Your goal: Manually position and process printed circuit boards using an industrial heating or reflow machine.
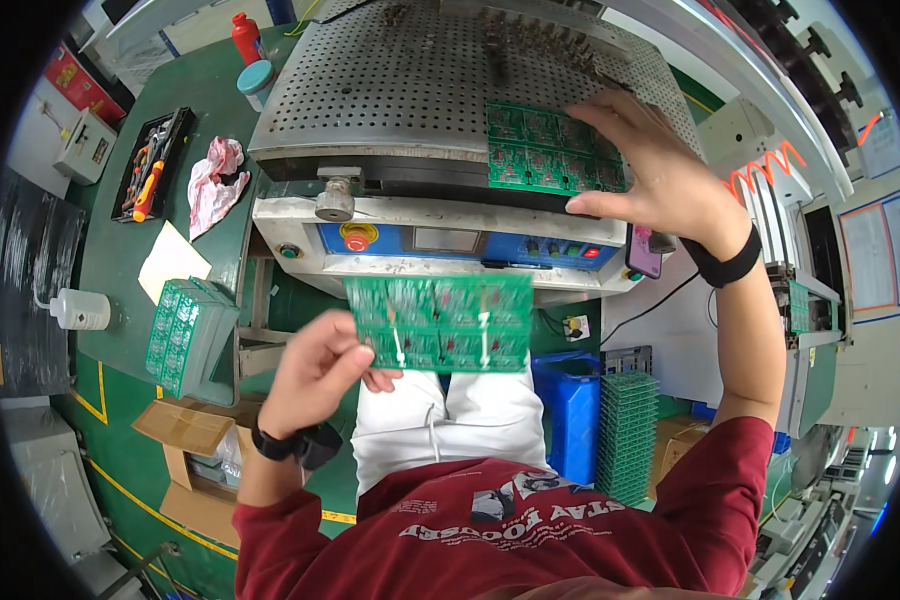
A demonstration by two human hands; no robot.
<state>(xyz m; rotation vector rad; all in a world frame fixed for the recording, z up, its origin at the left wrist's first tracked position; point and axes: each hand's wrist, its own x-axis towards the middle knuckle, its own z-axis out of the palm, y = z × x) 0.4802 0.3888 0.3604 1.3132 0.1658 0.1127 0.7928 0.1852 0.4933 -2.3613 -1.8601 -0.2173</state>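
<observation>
My left hand grips a green printed circuit board panel by its left edge, thumb in front. This panel hangs level above my lap, slightly blurred, with white and dark marks across its small repeated sections. A second green panel lies at the front of a perforated metal plate. Over that panel's right end my right hand is spread, thumb by the front edge and fingers toward the back edge. It covers part of the panel, and whether the fingertips touch it is hard to tell.
Below the plate, the machine's blue control panel carries a red emergency stop button. On the left bench stand a stack of green boards, a tool tray and a white bottle. A purple phone rests at the machine's right end.
</observation>
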